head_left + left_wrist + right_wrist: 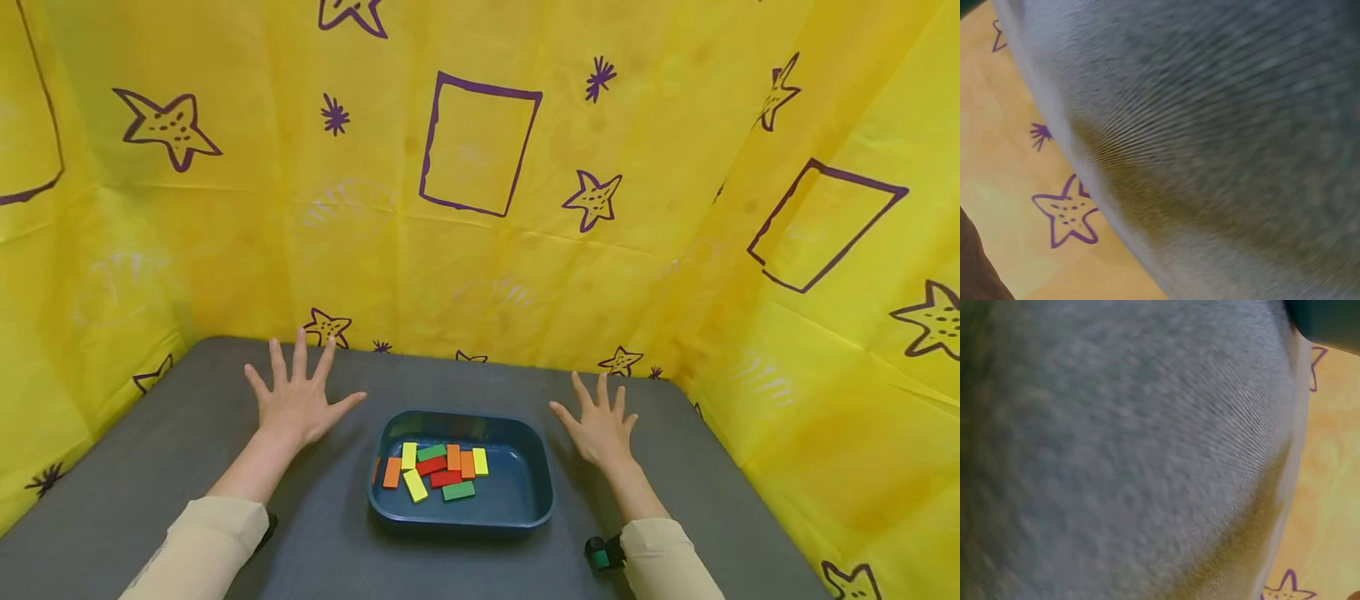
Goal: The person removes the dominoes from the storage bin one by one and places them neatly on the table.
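Note:
Both hands hold nothing in the head view. My left hand (294, 408) is spread wide, its fingers straight and pointing to the back of the table, left of a dark blue tub (465, 523). On the other side of the tub, my right hand (602, 432) is spread the same way. Inside the tub lie several small blocks, mostly in its left half: a green block (459, 491), a red block (446, 478), a yellow block (415, 486) and an orange block (392, 472) among them. Table surface fills most of both wrist views.
The grey table (315, 550) reaches back to a yellow cloth (480, 275) with purple stars and frames, which encloses the left, back and right sides. A dark strap with a small device (602, 554) sits at the right wrist, by the sleeve (663, 550).

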`<state>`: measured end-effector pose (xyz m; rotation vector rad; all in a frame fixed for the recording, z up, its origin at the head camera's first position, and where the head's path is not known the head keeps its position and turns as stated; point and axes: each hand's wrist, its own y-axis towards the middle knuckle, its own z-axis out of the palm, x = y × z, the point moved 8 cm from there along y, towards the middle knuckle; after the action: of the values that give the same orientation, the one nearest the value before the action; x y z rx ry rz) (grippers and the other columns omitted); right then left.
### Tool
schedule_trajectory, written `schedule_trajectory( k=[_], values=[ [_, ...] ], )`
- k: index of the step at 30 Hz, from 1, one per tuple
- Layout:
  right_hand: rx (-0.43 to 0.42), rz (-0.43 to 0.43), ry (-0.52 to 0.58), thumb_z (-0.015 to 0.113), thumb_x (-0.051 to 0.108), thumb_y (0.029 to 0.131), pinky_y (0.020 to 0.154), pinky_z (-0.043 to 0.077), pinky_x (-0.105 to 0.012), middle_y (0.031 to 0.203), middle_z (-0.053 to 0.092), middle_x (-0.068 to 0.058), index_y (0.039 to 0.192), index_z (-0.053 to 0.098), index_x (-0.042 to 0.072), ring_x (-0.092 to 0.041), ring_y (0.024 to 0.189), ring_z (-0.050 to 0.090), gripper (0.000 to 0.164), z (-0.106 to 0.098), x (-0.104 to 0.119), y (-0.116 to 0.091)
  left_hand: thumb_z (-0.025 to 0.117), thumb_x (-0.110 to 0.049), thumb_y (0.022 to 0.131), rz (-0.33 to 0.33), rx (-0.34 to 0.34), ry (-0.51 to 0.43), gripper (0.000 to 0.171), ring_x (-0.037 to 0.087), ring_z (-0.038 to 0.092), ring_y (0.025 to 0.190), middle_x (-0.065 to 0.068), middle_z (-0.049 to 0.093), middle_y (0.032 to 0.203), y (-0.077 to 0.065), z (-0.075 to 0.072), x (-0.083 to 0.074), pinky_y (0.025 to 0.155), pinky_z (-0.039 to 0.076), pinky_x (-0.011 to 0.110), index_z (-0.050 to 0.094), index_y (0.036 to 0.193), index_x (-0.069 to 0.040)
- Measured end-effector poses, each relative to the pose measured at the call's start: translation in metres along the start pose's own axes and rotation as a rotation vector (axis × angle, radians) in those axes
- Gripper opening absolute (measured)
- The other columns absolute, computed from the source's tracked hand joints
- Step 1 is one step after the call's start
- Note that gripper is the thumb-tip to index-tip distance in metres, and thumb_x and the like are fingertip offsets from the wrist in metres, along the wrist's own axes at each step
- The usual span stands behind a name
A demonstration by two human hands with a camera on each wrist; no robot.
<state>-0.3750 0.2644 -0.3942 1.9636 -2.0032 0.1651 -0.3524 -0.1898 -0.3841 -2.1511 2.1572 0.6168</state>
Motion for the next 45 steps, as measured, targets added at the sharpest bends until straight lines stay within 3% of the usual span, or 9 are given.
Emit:
schedule_trajectory(
  k=[13,17,21,24,28,32,35,38,45],
  values=[
    [-0.007,-0.006,-0.008,0.041,0.072,0.092,0.107,0.002,-0.085,0.167,-0.002,-0.02,0.158,0.018,0.031,-0.057,0.149,-0.006,0.081,-0.003,0.001,-0.004,0.046,-0.076,0.087,0.002,0.02,0.001,0.102,0.053,-0.026,0.145,0.017,-0.026,0.162,-0.002,0.006,0.002,0.106,-0.018,0.081,-0.001,0.16,-0.022],
    [-0.041,-0.016,0.044,0.045,0.067,0.094,0.109,0.011,-0.083,0.166,0.008,-0.021,0.158,0.024,0.025,-0.058,0.148,0.008,0.079,-0.016,0.01,-0.004,0.044,-0.073,0.09,-0.014,0.003,-0.053,0.098,0.055,-0.021,0.146,0.023,-0.017,0.163,-0.002,0.002,0.0,0.107,-0.012,0.082,0.004,0.16,-0.016],
    [-0.1,-0.041,0.182,0.054,0.053,0.096,0.111,0.03,-0.071,0.156,0.035,-0.023,0.15,0.038,0.01,-0.052,0.139,0.036,0.071,-0.033,0.029,-0.004,0.046,-0.06,0.096,-0.058,0.01,-0.167,0.085,0.061,0.014,0.143,0.037,0.016,0.157,-0.003,-0.004,-0.006,0.109,0.016,0.079,0.024,0.155,-0.002],
    [-0.105,-0.062,0.344,0.06,0.039,0.096,0.102,0.048,-0.055,0.135,0.059,-0.021,0.14,0.05,0.006,-0.041,0.123,0.057,0.056,-0.042,0.049,-0.009,0.047,-0.038,0.1,-0.054,0.107,-0.305,0.063,0.054,0.051,0.118,0.039,0.045,0.139,-0.003,0.0,-0.017,0.094,0.046,0.064,0.039,0.145,0.005],
    [0.038,-0.106,0.561,0.063,0.028,0.095,0.078,0.06,-0.038,0.107,0.072,-0.019,0.128,0.06,0.008,-0.032,0.093,0.071,0.038,-0.033,0.076,-0.017,0.045,-0.018,0.099,-0.048,0.352,-0.591,0.047,0.031,0.07,0.08,0.033,0.061,0.123,-0.009,0.017,-0.035,0.072,0.06,0.041,0.047,0.14,0.005],
    [0.311,-0.185,0.691,0.062,0.023,0.096,0.072,0.062,-0.036,0.105,0.07,-0.026,0.126,0.061,0.002,-0.036,0.085,0.072,0.036,-0.006,0.101,-0.028,0.054,-0.019,0.098,-0.047,0.529,-0.792,0.048,0.021,0.068,0.079,0.029,0.06,0.12,-0.017,0.032,-0.049,0.074,0.062,0.039,0.046,0.14,0.002],
    [0.504,-0.196,0.718,0.063,0.02,0.096,0.073,0.063,-0.038,0.109,0.068,-0.03,0.13,0.056,-0.002,-0.036,0.085,0.073,0.041,0.016,0.112,-0.036,0.064,-0.018,0.093,-0.021,0.585,-0.862,0.053,0.021,0.066,0.085,0.023,0.06,0.115,-0.02,0.039,-0.055,0.081,0.062,0.042,0.047,0.139,0.001],
    [0.608,-0.145,0.723,0.066,0.014,0.092,0.071,0.063,-0.039,0.108,0.069,-0.03,0.132,0.054,-0.002,-0.031,0.08,0.073,0.045,0.031,0.116,-0.042,0.07,-0.015,0.087,-0.006,0.629,-0.908,0.058,0.022,0.064,0.09,0.018,0.06,0.111,-0.021,0.046,-0.057,0.084,0.061,0.043,0.048,0.139,0.0],
    [0.658,-0.079,0.662,0.07,-0.001,0.08,0.066,0.063,-0.038,0.086,0.073,-0.015,0.13,0.057,0.002,-0.02,0.071,0.068,0.053,0.051,0.119,-0.046,0.072,-0.013,0.086,-0.018,0.686,-1.003,0.061,0.02,0.062,0.086,0.013,0.059,0.105,-0.022,0.054,-0.058,0.076,0.06,0.033,0.047,0.14,-0.001]
  ],
)
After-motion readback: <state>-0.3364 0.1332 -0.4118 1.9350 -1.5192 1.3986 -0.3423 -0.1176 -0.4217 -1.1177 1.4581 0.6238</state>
